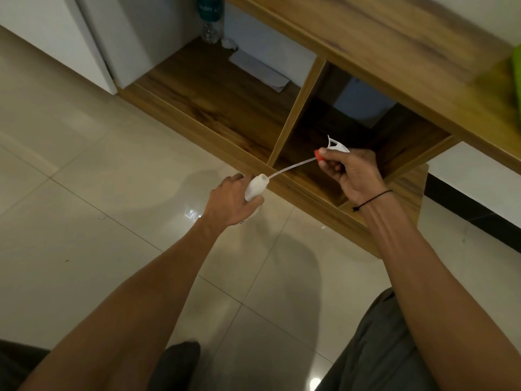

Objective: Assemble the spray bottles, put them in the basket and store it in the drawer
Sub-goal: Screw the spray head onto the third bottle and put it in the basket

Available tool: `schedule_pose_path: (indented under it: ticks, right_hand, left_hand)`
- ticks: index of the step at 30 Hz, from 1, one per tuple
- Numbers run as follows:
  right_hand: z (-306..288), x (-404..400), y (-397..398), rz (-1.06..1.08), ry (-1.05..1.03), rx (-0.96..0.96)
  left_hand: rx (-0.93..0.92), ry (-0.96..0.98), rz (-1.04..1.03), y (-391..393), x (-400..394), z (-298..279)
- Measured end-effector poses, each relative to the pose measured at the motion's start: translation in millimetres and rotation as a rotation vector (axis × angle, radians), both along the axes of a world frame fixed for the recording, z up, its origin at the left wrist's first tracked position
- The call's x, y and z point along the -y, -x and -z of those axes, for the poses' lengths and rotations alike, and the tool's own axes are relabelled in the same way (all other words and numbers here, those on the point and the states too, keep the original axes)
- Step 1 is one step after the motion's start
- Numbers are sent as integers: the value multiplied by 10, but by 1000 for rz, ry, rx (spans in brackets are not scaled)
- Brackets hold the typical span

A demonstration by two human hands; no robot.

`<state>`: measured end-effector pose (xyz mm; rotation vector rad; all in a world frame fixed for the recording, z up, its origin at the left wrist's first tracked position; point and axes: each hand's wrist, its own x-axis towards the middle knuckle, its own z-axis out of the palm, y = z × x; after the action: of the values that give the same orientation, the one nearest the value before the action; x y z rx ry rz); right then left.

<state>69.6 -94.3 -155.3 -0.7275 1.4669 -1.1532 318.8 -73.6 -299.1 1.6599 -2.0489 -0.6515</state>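
1. The left hand (229, 200) has its grip clamped round a white bottle (255, 187), held in the air above the tiled floor (84, 165), just in front of the near edge of the wooden shelf unit (214, 88). The bottle's open neck points right and away.
2. The right hand (352, 173) pinches the spray head (331, 153) at its red collar, with the white trigger sticking up above the fingers. It sits to the right of the bottle, in front of the dark right compartment.
3. The thin dip tube (293, 167) runs from the collar down-left, and its tip appears to be just inside the neck.
4. To do this step well, hold the bottle steady and keep the tube in line with the neck so it does not bend.
5. Slide the head straight in until the collar meets the neck, then twist the collar while the bottle stays fixed.
6. No basket or drawer can be made out for certain here.
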Motion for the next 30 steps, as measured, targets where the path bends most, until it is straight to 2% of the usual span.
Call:
schedule_pose_path:
  ticks: [12, 16, 22, 25, 30]
  right_hand:
    - [9, -51, -159, -148, -10, -37]
    - [59, -65, -170, -245, 9, -150]
    - [104, -106, -67, -428, -13, -219]
    - [51, -125, 38, -489, 62, -290]
    - [-14, -94, 228, -618, 194, -452]
  left_hand:
    - [-45, 76, 81, 338, 157, -400]
    - [-77, 113, 97, 447, 173, -521]
    - [5, 59, 207, 460, 157, -565]
    - [-8, 61, 232, 536, 167, -589]
    - [-45, -79, 354, 592, 234, -675]
